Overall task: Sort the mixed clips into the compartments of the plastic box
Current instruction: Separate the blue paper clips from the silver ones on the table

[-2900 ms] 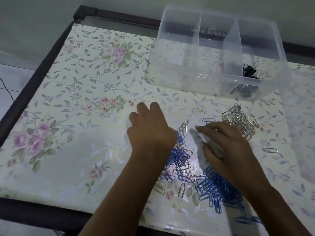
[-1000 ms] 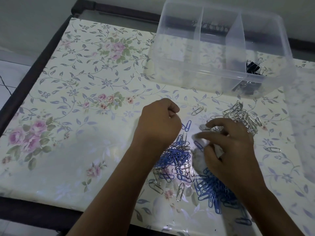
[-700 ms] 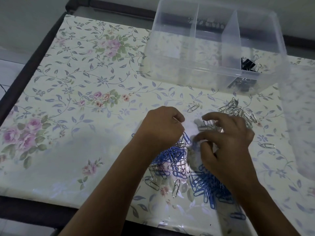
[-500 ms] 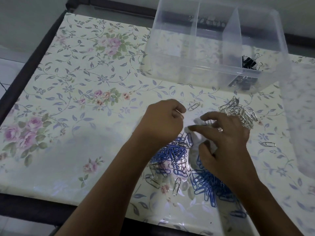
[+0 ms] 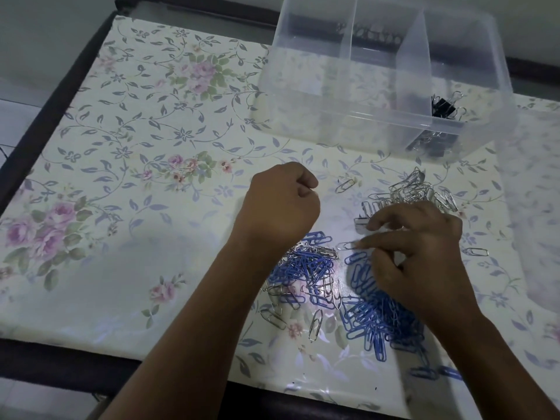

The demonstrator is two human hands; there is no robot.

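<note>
A clear plastic box [image 5: 330, 122] with three compartments stands at the back; black binder clips [image 5: 444, 105] lie in its right one. A heap of silver paper clips [image 5: 415, 189] sits in front of it. Blue paper clips [image 5: 378, 319] form a pile near me, and a mixed blue and silver pile [image 5: 309, 268] lies to its left. My left hand [image 5: 281, 204] is curled into a tight fist above the mixed pile, and what it holds is mostly hidden. My right hand [image 5: 421, 259] pinches one silver clip [image 5: 347, 245] at its fingertips.
Floral plastic cloth [image 5: 136, 183] covers the table, whose dark frame [image 5: 45, 362] runs along the near and left edges. A translucent lid [image 5: 533, 213] lies at the right. Loose silver clips [image 5: 345, 185] lie scattered between the piles, one [image 5: 477, 252] at the right.
My left hand went from flat on the clips to a fist. The hands met over the piles, then parted; my right hand now reaches left onto a single silver clip.
</note>
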